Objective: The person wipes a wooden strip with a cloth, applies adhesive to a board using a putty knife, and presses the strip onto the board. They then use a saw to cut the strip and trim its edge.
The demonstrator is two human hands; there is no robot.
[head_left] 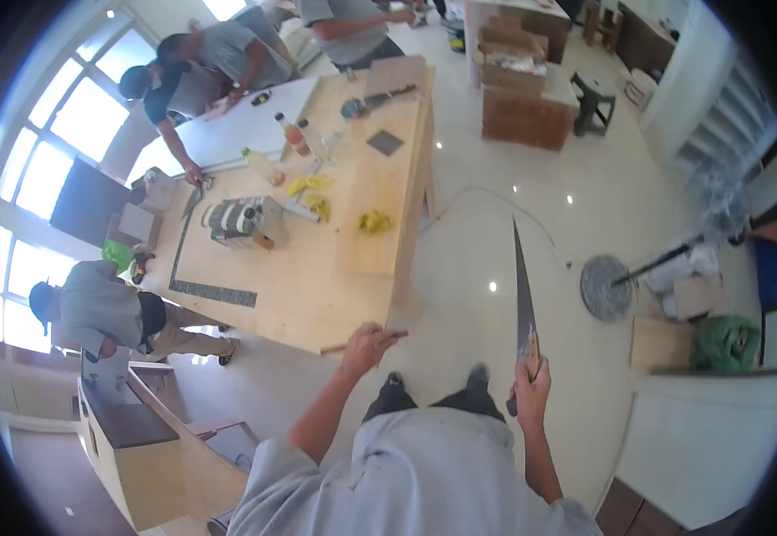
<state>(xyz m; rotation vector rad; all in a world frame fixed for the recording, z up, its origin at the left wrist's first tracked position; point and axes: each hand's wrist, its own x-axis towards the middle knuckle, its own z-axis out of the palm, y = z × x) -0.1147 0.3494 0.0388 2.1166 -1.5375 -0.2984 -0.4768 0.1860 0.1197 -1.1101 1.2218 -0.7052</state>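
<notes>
My right hand (531, 393) is closed round the handle of a hand saw (525, 299), whose blade points forward, away from me, over the floor. At the near edge of the wooden worktable (299, 313), my left hand (366, 348) is closed on a thin wooden stick (335, 349), which sticks out on both sides of the fingers. On the table lie a dark metal square (214, 292), a wrapped pack of bottles (241, 221) and yellow cloths (374, 221).
Co-workers stand beyond the table, one hand (193, 174) near the square's far end. Another person (111, 308) bends at the left. A fan with a round base (609, 288) stands right; a cable (531, 214) crosses the floor. Cardboard boxes (527, 116) and a stool (593, 103) are behind.
</notes>
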